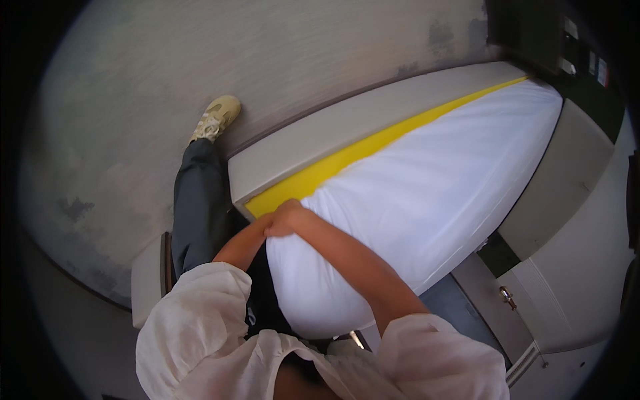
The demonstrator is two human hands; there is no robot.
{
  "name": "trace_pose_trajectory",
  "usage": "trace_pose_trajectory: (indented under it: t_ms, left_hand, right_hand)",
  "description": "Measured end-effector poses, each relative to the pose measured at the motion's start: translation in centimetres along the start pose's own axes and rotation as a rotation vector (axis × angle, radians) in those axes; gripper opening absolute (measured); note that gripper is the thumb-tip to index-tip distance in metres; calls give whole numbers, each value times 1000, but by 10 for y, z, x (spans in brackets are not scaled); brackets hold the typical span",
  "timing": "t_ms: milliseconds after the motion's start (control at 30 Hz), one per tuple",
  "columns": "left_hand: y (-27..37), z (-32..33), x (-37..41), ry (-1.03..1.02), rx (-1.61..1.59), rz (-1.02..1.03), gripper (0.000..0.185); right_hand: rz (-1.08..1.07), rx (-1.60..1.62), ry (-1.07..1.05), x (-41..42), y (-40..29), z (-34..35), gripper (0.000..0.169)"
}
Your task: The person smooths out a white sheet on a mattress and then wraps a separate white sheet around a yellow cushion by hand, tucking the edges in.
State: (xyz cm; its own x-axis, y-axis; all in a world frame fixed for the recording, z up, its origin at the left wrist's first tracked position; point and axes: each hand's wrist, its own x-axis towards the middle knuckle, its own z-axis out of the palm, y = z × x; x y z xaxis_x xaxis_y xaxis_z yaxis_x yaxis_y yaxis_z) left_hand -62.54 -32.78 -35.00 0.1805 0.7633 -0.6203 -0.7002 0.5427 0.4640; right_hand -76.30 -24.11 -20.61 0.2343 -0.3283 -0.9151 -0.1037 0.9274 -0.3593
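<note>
A white sheet covers a mattress on the bed before me, and folds in it run out from where my hands are. At the bed's near corner my right hand is closed on the edge of the sheet. My left hand is right against it, largely covered by the right one, so its fingers do not show. Between the sheet and the bed's pale padded side rail runs a bare yellow strip, narrowing towards the far end.
My shoe stands on the mottled grey floor, beside the rail's corner. A pale block with a dark edge is behind my leg. Beyond the bed's other side are a grey panel and a metal handle. Small objects lie in the dark far corner.
</note>
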Motion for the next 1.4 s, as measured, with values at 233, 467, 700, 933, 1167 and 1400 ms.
trace_pose_trajectory:
  t_ms: [233,467,700,933,1167,1400]
  left_hand:
    - [-17,3,-1,-51,-134,16,31]
    - [-22,-2,19,-136,-286,88,33]
    - [-20,-7,14,-162,-600,70,34]
    - [42,-7,-61,116,-1126,-123,52]
    - [89,-15,-63,401,-540,65,34]
    - [88,-9,-60,574,-486,143,25]
  right_hand:
    - [69,1,-24,33,9,-8,53]
    - [90,32,-87,29,15,-11,51]
    - [61,65,-38,32,25,-13,49]
    - [-214,152,300,-6,71,-71,28]
    - [-136,589,492,-32,179,-53,21]
    - [226,-158,509,-41,129,-46,23]
